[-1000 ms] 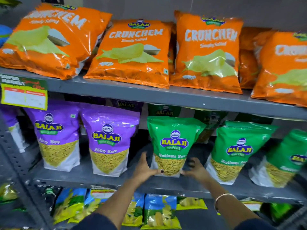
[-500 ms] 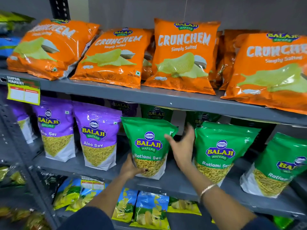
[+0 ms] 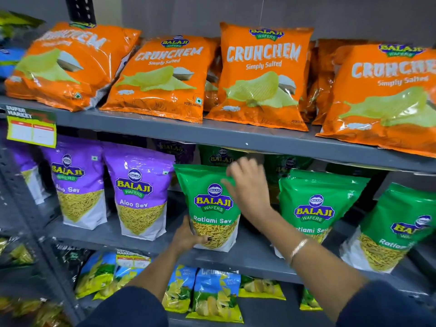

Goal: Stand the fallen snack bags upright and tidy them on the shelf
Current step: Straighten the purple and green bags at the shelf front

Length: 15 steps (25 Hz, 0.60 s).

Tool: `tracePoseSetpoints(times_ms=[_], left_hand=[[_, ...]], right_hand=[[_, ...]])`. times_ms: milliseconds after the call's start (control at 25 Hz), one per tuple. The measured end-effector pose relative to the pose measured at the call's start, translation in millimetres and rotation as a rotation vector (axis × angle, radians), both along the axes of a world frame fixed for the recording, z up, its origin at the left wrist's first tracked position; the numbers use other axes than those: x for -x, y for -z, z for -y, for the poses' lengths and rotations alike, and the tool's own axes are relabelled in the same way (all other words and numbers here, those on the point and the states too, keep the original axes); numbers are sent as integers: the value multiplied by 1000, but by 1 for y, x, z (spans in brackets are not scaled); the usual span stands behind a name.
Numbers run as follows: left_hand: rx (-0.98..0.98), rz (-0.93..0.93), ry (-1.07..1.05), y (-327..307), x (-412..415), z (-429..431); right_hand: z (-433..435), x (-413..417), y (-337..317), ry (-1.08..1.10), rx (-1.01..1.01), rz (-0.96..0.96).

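Observation:
A green Ratlami Sev bag (image 3: 207, 199) stands upright at the middle of the grey middle shelf (image 3: 247, 258). My left hand (image 3: 185, 237) grips its lower left corner, thumb on the front. Blurred and with fingers spread, my right hand (image 3: 250, 190) is raised at the bag's upper right edge, with no clear hold on it. To the right stands a second green bag (image 3: 316, 204), and a third green bag (image 3: 401, 223) at the far right leans left. More green bags sit in shadow behind.
Two purple Aloo Sev bags (image 3: 139, 192) (image 3: 75, 182) stand left of the green one. Orange Crunchem bags (image 3: 262, 74) lean back on the top shelf (image 3: 165, 135). A price tag (image 3: 31, 128) hangs at its left. Blue and yellow bags (image 3: 214, 296) lie below.
My right hand rose from the bag's base, up its right side, to its top right corner. My left hand slid to the bag's lower left corner. The view shifted right.

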<state>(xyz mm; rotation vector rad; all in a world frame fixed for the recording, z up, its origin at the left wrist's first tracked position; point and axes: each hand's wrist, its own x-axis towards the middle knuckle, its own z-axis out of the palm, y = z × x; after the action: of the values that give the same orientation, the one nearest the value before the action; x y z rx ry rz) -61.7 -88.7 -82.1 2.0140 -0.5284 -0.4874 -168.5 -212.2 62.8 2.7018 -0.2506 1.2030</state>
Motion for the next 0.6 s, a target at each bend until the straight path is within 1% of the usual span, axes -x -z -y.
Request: tracePoseSetpoints(times_ms=[40,80,120,160,200,240,280,320,360,440,480,520,560,600], left_hand=[[-19,5,12,-1,-2,-1],[-42,18,16,-1,-3,0],[-54,28,16,-2,-4,1],[-50,28,14,-2,-3,3],[-44,20,12,-1,-1,5],[-41,18,10,0,1,9],[-43,24,8,0,3,12],[-46,34,8,0,4,13],[-45,41,14,0,3,14],[-33,29,39,2,1,15],[-22,20,49,2,2,15],[-36,59,32,4,6,13],[-80,169,-29,6,10,9],[-135,345,-114,11,14,5]], right_hand=[[-5,9,25,-77,33,-107],[-7,15,49,-86,-46,-321],[-4,20,72,3,-208,-540],[5,22,94,135,-415,-691],[15,22,110,233,-667,-745],[25,19,123,239,-893,-702],[32,16,132,169,-1078,-633],[32,12,136,112,-1192,-558],[32,8,138,84,-1260,-487],[28,4,143,88,-1320,-375],[25,4,143,98,-1345,-356],[25,6,146,100,-1357,-346],[25,10,147,133,-1358,-353],[30,17,152,166,-1346,-344]])
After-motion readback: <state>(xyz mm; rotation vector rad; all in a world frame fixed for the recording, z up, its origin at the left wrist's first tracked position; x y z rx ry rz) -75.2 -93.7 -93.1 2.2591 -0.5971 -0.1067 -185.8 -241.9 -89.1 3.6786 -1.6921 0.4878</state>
